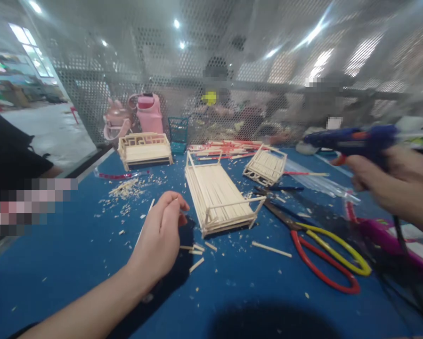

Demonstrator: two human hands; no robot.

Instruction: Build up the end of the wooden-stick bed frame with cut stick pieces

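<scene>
A blue glue gun point(353, 141) is raised over the right side of the table, and my right hand point(384, 183) grips its handle. My left hand point(164, 230) hovers left of a small bed-shaped frame point(222, 193) made of thin wooden sticks. Its fingers are curled together; what they hold, if anything, is hidden. A thin stick point(151, 205) shows partly behind that hand; I cannot tell whether the hand touches it. Short stick pieces point(196, 265) lie below the bed frame. Red-and-yellow-handled scissors point(324, 259) rest open to its right.
Two more stick models, a bench point(146, 149) and a smaller frame point(266, 165), stand farther back. Behind lie loose sticks point(229, 148). Clear plastic sleeves point(313, 176) and a magenta item point(381, 235) are at right. Pink containers point(150, 113) stand by the perforated metal screen point(183, 70). A person's dark sleeve point(13, 146) is at left.
</scene>
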